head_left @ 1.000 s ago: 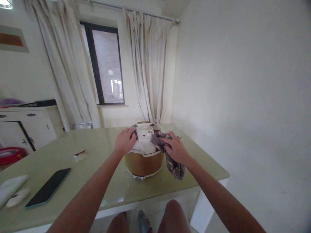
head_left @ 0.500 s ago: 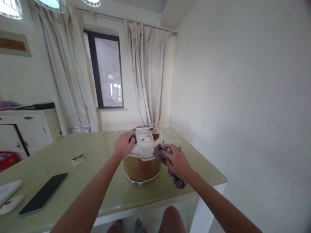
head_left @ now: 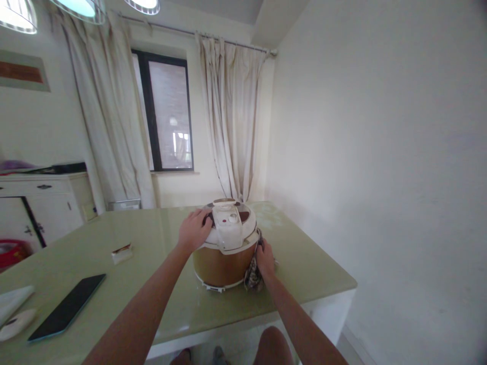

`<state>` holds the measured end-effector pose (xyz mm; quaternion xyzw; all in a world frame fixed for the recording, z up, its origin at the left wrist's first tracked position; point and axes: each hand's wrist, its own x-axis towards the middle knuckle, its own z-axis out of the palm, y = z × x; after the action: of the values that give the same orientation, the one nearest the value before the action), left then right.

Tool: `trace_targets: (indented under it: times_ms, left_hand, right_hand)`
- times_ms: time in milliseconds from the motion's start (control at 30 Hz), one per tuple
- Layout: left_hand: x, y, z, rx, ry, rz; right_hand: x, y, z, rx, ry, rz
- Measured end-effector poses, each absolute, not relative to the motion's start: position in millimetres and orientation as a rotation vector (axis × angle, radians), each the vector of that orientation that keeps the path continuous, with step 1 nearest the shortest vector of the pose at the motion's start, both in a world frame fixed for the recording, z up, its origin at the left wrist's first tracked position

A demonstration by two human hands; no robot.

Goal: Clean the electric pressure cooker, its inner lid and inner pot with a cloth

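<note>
Apparent wiping: right hand [head_left: 265, 257] grips cloth [head_left: 252, 275] against cooker [head_left: 222, 264]; left hand [head_left: 193, 230], grip unclear, should brace lid [head_left: 229, 233] for the next stroke.

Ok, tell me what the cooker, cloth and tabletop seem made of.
Cooker: white lid likely plastic, smooth and moulded-looking; tan-brown body perhaps painted metal or plastic, by its soft sheen.
Cloth: probably soft textile, mottled grey, bunched into hanging folds.
Tabletop: glossy, greenish, maybe glass or polished stone; pale reflections show on it.
</note>
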<state>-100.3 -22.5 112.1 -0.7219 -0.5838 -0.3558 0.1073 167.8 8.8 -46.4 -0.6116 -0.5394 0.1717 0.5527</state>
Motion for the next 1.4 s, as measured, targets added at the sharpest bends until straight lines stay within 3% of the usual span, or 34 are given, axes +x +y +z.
trace_targets:
  times_ms: [100, 267, 433, 667, 933, 1400]
  left_hand:
    - [-100, -23, 112, -2.123, -1.709, -1.048]
    - [-99, -25, 114, -2.116, -1.730, -1.048]
    - [-100, -25, 113, -2.126, -1.735, -1.055]
    - [-100, -26, 113, -2.137, -1.720, -1.060]
    - [-99, -26, 113, -2.132, -1.723, -1.080]
    - [-98, -28, 114, -2.106, -1.761, -1.113]
  right_hand:
    - [155, -11, -53, -1.529, -1.221, 0.383]
    - [98, -72, -61, -1.362, -1.190, 0.001]
    - [48, -112, -83, -1.329, -1.511, -0.288]
    - [58, -112, -94, -1.265, -1.862, -0.527]
    - [78, -113, -84, -1.186, -1.974, -0.585]
    - [100, -109, -79, -1.095, -1.930, -0.367]
